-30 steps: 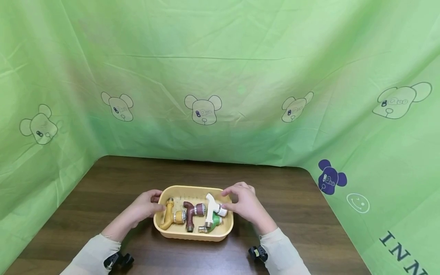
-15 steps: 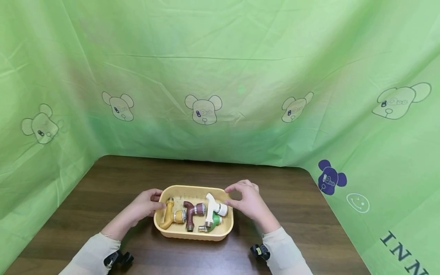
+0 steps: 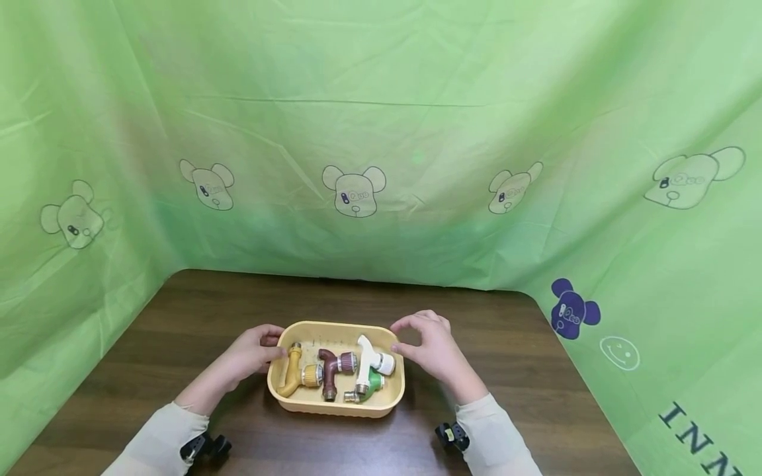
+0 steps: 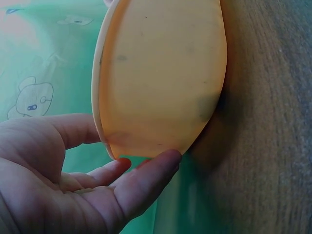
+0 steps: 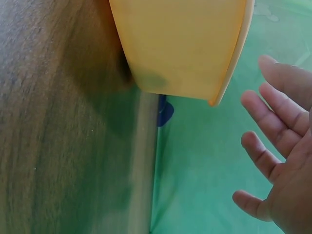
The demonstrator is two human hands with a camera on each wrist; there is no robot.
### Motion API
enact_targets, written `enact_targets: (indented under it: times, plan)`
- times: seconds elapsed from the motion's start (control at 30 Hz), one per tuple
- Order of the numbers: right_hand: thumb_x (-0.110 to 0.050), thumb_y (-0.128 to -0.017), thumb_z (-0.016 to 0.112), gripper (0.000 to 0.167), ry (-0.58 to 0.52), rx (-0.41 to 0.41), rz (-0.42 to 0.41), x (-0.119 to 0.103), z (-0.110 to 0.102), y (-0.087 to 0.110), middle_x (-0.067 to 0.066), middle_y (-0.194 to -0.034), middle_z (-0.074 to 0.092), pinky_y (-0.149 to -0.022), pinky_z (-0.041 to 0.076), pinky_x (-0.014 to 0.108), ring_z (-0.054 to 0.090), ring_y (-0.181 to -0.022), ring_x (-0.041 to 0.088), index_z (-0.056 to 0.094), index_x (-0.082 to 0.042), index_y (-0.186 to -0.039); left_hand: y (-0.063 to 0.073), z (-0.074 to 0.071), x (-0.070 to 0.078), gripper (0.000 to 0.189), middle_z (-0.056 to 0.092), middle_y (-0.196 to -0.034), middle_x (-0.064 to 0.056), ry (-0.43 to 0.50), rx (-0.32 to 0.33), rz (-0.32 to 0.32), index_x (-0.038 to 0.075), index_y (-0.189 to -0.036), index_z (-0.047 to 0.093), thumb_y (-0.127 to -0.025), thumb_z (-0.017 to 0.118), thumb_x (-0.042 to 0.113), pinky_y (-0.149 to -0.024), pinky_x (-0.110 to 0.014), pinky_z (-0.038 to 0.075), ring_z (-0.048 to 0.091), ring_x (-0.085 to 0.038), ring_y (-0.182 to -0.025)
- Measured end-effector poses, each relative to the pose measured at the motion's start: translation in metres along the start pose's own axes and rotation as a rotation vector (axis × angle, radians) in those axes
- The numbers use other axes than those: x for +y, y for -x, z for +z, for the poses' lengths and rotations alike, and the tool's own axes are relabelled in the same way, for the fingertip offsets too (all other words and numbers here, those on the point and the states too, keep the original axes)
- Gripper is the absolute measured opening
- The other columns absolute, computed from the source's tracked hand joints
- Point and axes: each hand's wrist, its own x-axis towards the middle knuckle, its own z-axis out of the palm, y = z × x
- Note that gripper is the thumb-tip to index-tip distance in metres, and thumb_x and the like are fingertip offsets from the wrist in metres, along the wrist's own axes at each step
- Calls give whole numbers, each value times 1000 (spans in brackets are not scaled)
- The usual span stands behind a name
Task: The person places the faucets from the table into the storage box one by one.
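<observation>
A pale yellow plastic tray [image 3: 338, 410] stands on the wooden table with several taps lying inside. From left to right these are a yellow tap [image 3: 291, 373], a maroon tap [image 3: 329, 375] and a white tap [image 3: 364, 370], which overlaps a green tap [image 3: 374, 387]. My left hand [image 3: 249, 354] grips the tray's left end, thumb over the rim [image 4: 97, 97] and the other fingers against the outside wall. At the right end, my right hand [image 3: 433, 347] has its thumb and index finger spread beside the rim. In the right wrist view its fingers [image 5: 265, 117] are apart from the tray.
A green sheet [image 3: 357, 99] printed with bear heads encloses the table [image 3: 196, 311] at the back and both sides. Black wrist-worn devices [image 3: 205, 449] sit below the sleeves. The table's right edge shows in the right wrist view.
My right hand has drawn back to the right from above the white tap, uncovering its knob. The tray and my left hand stay nearly where they were.
</observation>
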Motion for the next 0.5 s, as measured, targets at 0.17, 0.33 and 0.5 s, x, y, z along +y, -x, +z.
enact_targets:
  times: [0.17, 0.33, 0.5]
  plan:
    - [-18, -79, 89, 29, 6, 6, -15, 1, -1, 1, -3, -103, 74, -110, 25, 51, 56, -112, 22, 76, -19, -105, -1, -1, -1, 44, 62, -123, -24, -4, 1, 12, -6, -136, 53, -96, 66, 5, -75, -43, 64, 68, -28, -102]
    - [-21, -80, 88, 29, 22, 19, -22, 2, -2, 0, -6, -102, 73, -110, 25, 52, 56, -112, 21, 75, -19, -106, -2, -5, 0, 44, 61, -125, -26, -7, -9, 39, -7, -138, 51, -98, 63, 7, -77, -44, 63, 67, -31, -107]
    - [-23, -81, 87, 29, 30, 45, -21, 5, -4, 0, -7, -103, 73, -109, 25, 51, 56, -111, 21, 75, -20, -107, -3, -7, 1, 45, 61, -128, -26, -9, -1, 45, -7, -140, 50, -99, 63, 8, -79, -44, 63, 65, -33, -112]
